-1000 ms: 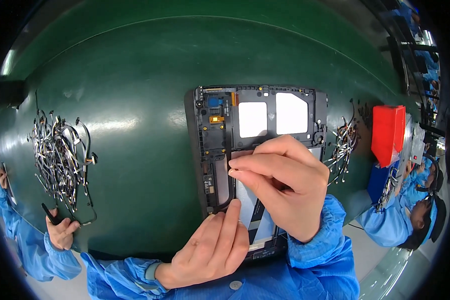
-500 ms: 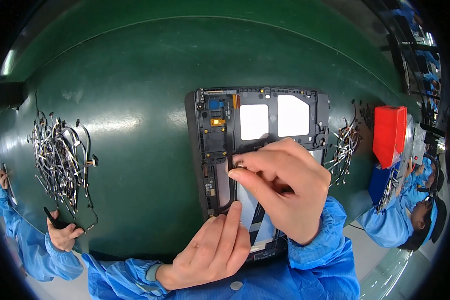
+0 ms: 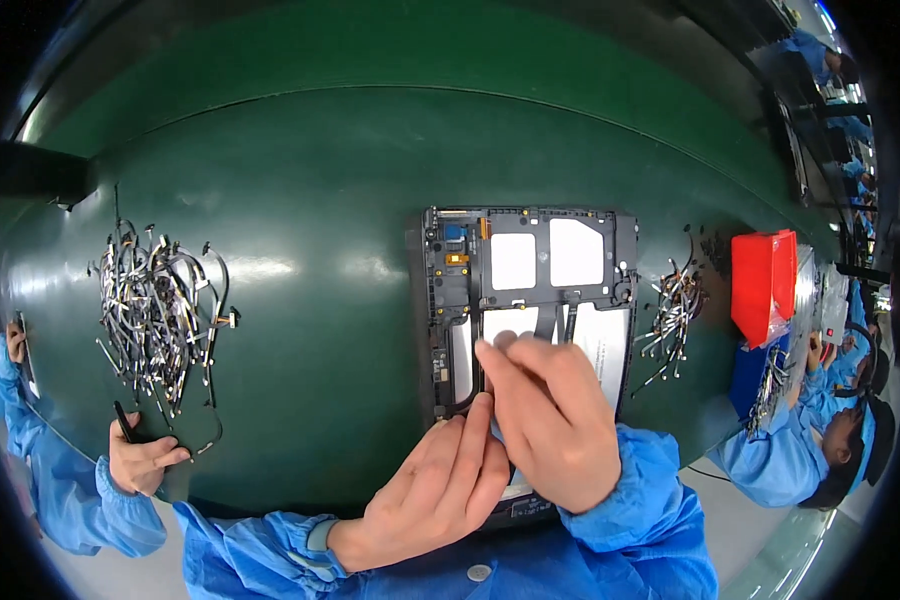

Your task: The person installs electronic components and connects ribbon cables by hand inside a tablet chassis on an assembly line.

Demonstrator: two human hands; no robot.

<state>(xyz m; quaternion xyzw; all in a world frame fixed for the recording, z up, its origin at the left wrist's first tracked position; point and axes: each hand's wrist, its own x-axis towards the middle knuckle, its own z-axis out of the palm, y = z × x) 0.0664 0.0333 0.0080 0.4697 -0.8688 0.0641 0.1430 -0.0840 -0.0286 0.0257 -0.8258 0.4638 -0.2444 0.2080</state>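
An opened tablet chassis (image 3: 526,300) is laid flat on the green bench (image 3: 310,180), its lower part pinned under the flat, open left hand (image 3: 440,490), while the right hand (image 3: 550,420) is curled over its middle, fingertips apparently pinched on a thin strip, though the grip is hidden. That strip could be torn or creased by a sideways pull. A red tray (image 3: 765,285) is seen at the right; its contents cannot be told.

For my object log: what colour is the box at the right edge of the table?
Bright red box, clearest in the head view, just right of a small pile of cables.
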